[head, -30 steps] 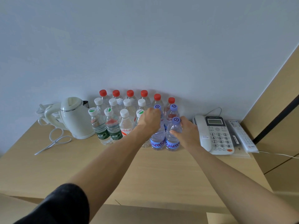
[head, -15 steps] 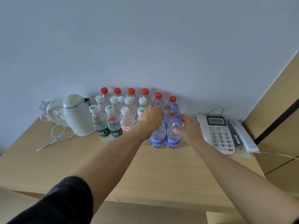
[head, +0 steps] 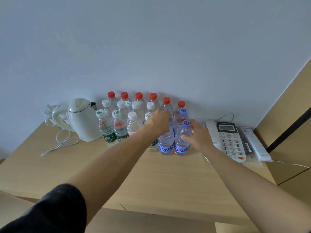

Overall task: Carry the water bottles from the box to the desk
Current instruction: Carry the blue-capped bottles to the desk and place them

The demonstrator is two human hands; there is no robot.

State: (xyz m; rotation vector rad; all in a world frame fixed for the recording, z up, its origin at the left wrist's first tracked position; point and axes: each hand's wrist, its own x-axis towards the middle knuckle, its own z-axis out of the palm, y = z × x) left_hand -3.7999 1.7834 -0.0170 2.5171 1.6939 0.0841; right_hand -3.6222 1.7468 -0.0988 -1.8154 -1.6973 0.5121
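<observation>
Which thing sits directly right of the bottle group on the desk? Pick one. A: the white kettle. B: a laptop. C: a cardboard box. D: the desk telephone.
D: the desk telephone lies just right of the purple-capped bottles, beside the right hand; the white kettle stands on their left.

Bottles (head: 182, 142) clear — caps red, white, green-marked or lilac, labels green or blue; kettle (head: 83, 121) cream, phone (head: 227, 140) white, desk (head: 151, 179) pale wood.

A pale wooden desk (head: 151, 179) carries water bottles (head: 127, 118), a kettle (head: 82, 120), telephone (head: 228, 140) and remote (head: 255, 143).
</observation>
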